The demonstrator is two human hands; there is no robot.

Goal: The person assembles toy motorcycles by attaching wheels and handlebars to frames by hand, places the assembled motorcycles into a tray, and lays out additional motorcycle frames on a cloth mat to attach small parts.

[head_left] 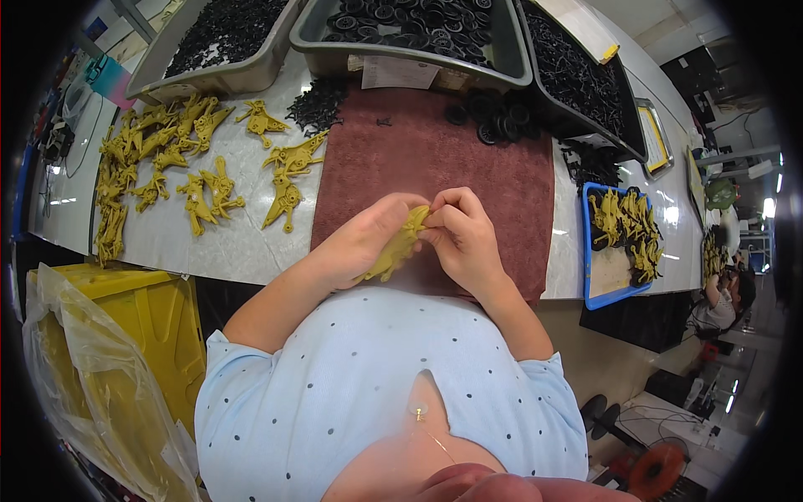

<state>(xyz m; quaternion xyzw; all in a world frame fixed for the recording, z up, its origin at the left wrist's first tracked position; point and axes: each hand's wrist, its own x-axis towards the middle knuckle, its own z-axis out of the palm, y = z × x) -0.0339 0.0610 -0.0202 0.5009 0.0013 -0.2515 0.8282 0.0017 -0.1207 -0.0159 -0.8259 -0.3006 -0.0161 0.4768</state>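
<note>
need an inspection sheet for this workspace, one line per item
surface: pale table, reddish-brown towel on it
work pieces: yellow part in the hands; loose yellow parts at left; others in a blue tray at right
clutter: loose black wheels at the towel's far edge
hands: left hand cradles the yellow part; right hand pinches at its upper end
cables: thin dark cables at lower right
surroundings: yellow bin with clear plastic at left; another person far right

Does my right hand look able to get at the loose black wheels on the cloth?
Probably yes: the right hand is at the yellow part, but only bare cloth separates it from the wheels.
</note>
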